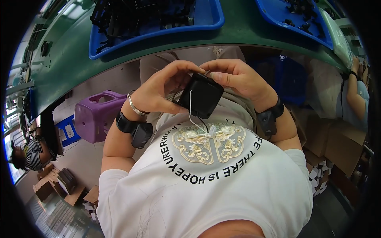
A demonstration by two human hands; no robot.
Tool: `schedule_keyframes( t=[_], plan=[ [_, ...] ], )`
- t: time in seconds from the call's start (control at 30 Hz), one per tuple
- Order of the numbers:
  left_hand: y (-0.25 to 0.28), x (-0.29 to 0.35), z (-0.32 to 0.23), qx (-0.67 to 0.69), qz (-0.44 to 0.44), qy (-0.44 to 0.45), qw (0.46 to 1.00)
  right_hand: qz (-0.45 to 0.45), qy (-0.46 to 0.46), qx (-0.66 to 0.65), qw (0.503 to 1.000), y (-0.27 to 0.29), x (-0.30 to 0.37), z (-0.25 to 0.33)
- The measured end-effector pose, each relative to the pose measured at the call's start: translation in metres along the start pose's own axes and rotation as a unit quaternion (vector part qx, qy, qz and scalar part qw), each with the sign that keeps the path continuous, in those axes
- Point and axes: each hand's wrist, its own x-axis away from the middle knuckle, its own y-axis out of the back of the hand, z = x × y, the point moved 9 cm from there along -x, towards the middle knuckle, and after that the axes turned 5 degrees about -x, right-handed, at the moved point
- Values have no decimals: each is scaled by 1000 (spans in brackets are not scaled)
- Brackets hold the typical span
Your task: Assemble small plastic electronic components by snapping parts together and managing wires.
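Observation:
In front of my chest I hold a black, square, box-like case [201,97], tilted, with rounded corners. My left hand [164,85] is closed round its left side, thumb at the lower edge and fingers along the top. The fingers of my right hand [238,79] pinch at the top right corner, close to the left fingertips. A thin, light strip shows between the fingertips; what it is I cannot tell. Across the face of the case runs a thin white cord [190,107], reaching down toward the knot on my shirt; where it is fastened is unclear.
Beyond my hands is a green table [75,75]. On it stand a blue tray [158,32] of black parts and another blue tray [285,29] at the right. A purple stool [93,117] stands left. Cardboard boxes [345,144] and another person's arm [357,97] are at the right.

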Motion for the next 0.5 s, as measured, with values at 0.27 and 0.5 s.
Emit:
schedule_keyframes(
  t=[0.27, 0.5],
  plan=[
    [-3, -1, 0, -29, 30, -19, 999, 2, -11, -39, 999, -6, 0, -9],
    [-2, -3, 3, -36, 63, -19, 997, 9, -26, -50, 998, -2, -4, -11]
  ],
)
